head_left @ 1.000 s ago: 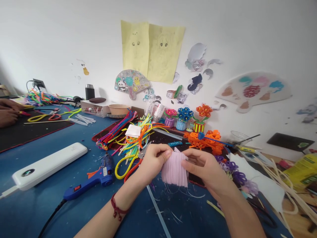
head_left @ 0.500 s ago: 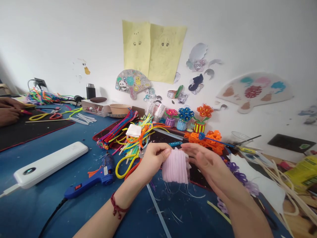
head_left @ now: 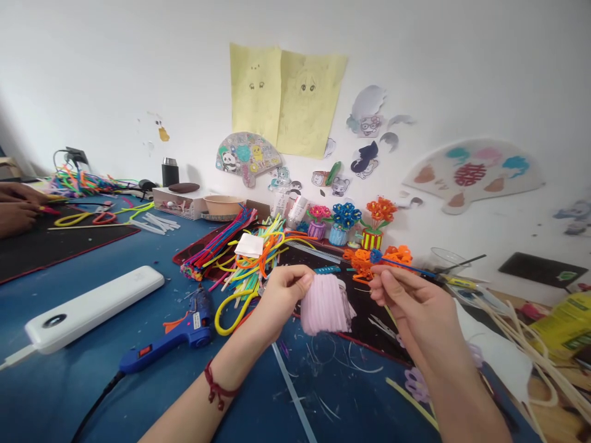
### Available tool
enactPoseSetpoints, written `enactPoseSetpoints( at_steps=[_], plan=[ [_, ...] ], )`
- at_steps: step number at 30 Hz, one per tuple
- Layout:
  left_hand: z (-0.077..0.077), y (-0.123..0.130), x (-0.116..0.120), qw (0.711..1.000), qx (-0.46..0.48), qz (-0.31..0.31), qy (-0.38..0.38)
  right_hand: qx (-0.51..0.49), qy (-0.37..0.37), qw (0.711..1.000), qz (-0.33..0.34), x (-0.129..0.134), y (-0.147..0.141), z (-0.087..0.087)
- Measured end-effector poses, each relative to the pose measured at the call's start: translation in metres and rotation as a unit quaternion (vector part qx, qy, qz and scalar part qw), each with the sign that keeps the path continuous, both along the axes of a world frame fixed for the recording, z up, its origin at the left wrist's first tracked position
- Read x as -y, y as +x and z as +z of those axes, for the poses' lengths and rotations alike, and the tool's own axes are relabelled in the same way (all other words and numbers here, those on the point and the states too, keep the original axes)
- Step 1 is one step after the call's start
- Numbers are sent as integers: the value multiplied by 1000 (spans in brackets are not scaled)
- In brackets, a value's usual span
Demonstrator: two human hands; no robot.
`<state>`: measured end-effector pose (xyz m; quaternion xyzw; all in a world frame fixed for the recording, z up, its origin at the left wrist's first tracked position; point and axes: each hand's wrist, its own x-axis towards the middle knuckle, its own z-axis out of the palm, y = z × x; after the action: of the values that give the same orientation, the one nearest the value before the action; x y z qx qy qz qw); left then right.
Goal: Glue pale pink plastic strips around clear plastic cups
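Beyond my half-curled right hand (head_left: 418, 307), grip unclear, a red-yellow striped pot (head_left: 372, 239) holds orange flowers (head_left: 381, 210); my left hand (head_left: 287, 294) pinches a pale-pink ribbed roll (head_left: 324, 307).

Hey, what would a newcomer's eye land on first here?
Probably the pale pink bundle in the left hand, front and centre above the blue table. Next, the blue glue gun lying on the table left of the bundle, and the yellow paper with drawn eyes high on the wall.

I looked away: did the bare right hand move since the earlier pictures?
Yes, the bare right hand moved rightward: its fingertips, earlier left of the red-and-yellow striped flowerpot, now sit below it.
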<state>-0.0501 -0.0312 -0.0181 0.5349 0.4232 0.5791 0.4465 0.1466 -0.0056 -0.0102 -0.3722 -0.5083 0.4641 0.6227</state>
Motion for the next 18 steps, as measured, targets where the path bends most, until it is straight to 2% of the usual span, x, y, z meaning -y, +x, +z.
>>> enactPoseSetpoints(
  at_steps=[3, 6, 13, 16, 18],
  plan=[
    [0, 0, -1, 1000, 7, 0, 6, 2, -20, 999, -26, -2, 1, -4],
    [1, 0, -1, 1000, 13, -2, 5, 23, -29, 999, -20, -3, 1, -6],
    [2, 1, 1, 999, 34, -13, -6, 92, 25, 995, -28, -1, -3, -6],
    [3, 1, 2, 998, 54, -21, -14, 141, 21, 988, -55, 0, -3, -9],
    [3, 2, 2, 997, 71, -29, -18, 174, 23, 983, -48, -1, -3, -11]
  ],
)
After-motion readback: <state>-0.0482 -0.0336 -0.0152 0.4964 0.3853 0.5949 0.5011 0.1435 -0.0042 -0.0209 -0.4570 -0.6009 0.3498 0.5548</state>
